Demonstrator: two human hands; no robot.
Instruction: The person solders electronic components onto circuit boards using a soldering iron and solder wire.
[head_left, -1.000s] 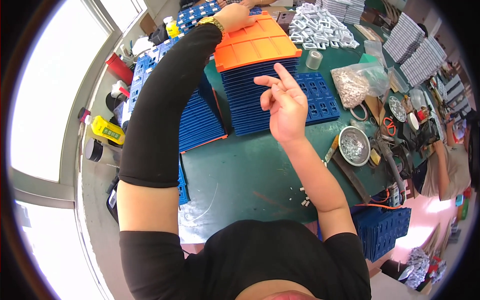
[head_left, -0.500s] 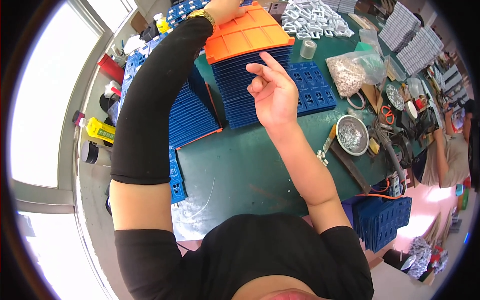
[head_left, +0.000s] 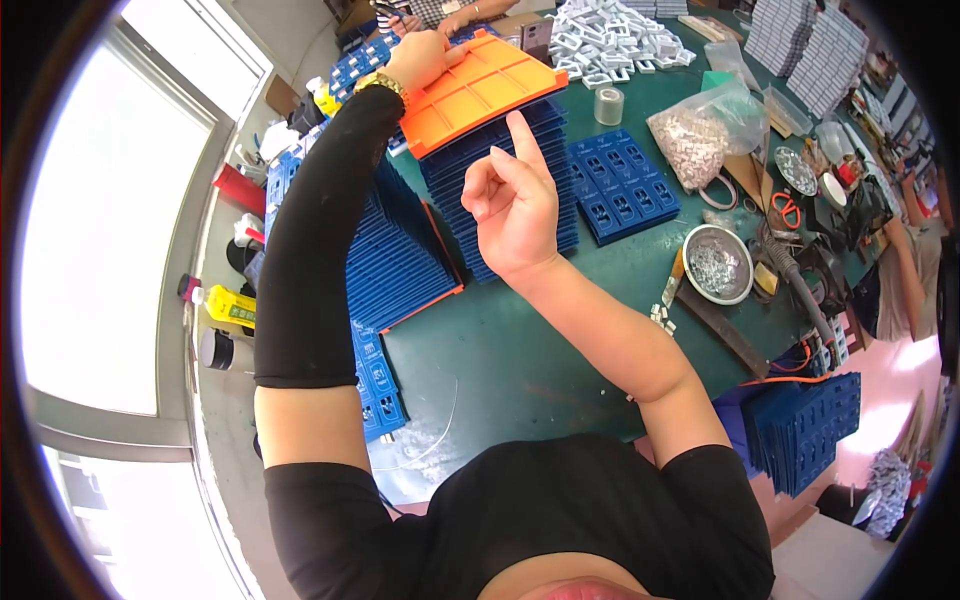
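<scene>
Left hand (head_left: pixel 425 58) grips the far left edge of an orange tray (head_left: pixel 480 90), fingers closed over the rim. A black sleeve covers the left forearm, with a gold wristband at the wrist. The orange tray lies tilted on top of a tall stack of blue trays (head_left: pixel 510 190) near the far left part of the green desk (head_left: pixel 520 360).

Right hand (head_left: pixel 510 200) is raised above the blue stack, holding nothing. Its index finger points up and away, while the other fingers are curled loosely toward the palm.

A second, slanted pile of blue trays (head_left: pixel 395 260) lies along the left edge of the desk, with one orange tray at its base. A low stack of blue trays (head_left: pixel 622 185) sits just to the right of the tall stack. Farther right lie a clear bag of small pale parts (head_left: pixel 700 130) and a round metal bowl (head_left: pixel 717 263) containing small metal pieces. A roll of clear tape (head_left: pixel 608 105) stands beyond the low stack. White plastic frames (head_left: pixel 620 40) are heaped at the far edge. Orange-handled scissors (head_left: pixel 785 210) lie near the right edge. More blue trays (head_left: pixel 800 425) stand below the near right corner of the desk.
</scene>
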